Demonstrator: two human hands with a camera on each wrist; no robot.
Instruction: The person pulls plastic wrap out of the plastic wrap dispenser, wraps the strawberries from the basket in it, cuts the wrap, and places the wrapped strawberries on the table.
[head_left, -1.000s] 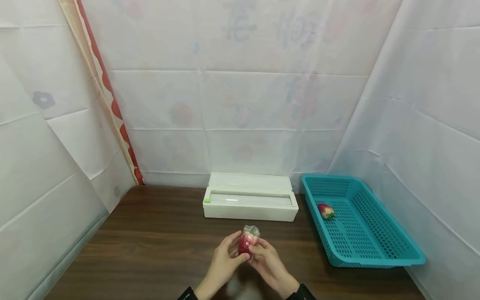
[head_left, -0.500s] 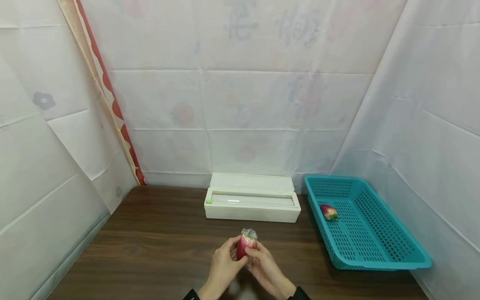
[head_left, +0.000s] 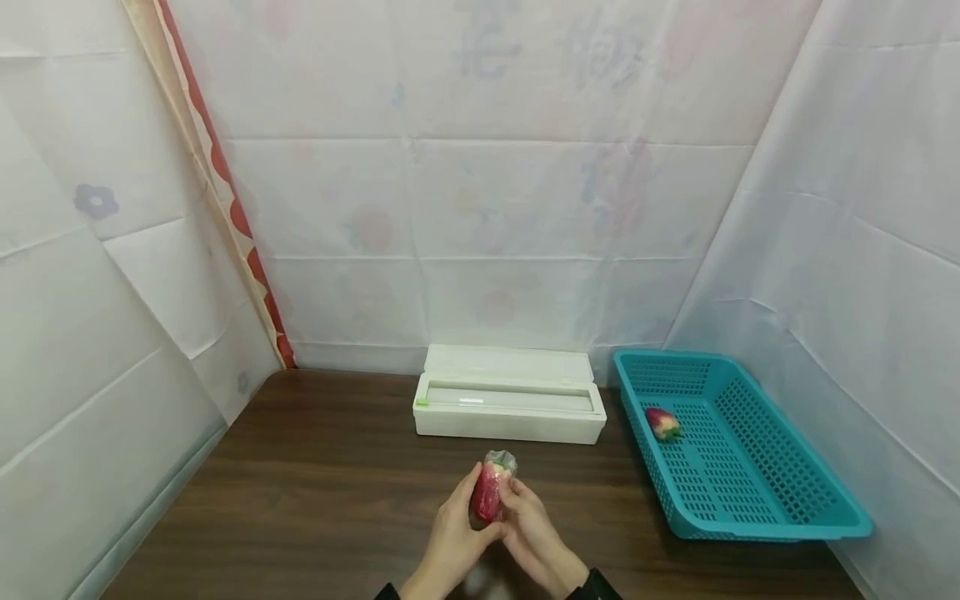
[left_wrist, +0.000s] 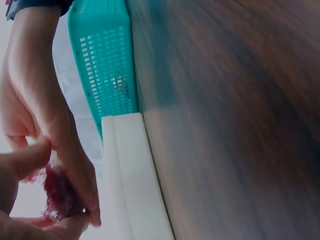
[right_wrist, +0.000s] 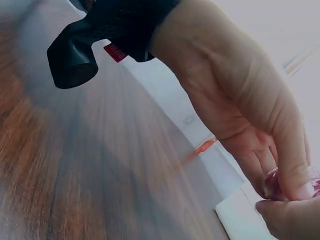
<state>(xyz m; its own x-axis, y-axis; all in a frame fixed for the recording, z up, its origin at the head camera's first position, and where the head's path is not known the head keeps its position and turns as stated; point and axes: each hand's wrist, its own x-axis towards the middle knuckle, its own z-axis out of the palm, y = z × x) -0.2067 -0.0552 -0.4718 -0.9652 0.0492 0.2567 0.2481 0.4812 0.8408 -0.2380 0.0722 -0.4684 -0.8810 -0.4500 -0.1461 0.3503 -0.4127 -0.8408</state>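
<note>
A red fruit wrapped in clear film is held upright just above the brown table, near its front edge. My left hand grips it from the left and my right hand pinches it from the right, fingers curled round it. The film bunches at the top. In the left wrist view the red fruit shows between both hands' fingers. In the right wrist view only a sliver of the red fruit shows, under the left hand whose fingers curl over it.
A white film dispenser box lies at the back of the table. A teal plastic basket stands at the right with another red fruit inside. White sheets wall the table on three sides.
The hands have drawn a little closer together and turned the wrapped fruit slightly; the view has shifted a bit left.
</note>
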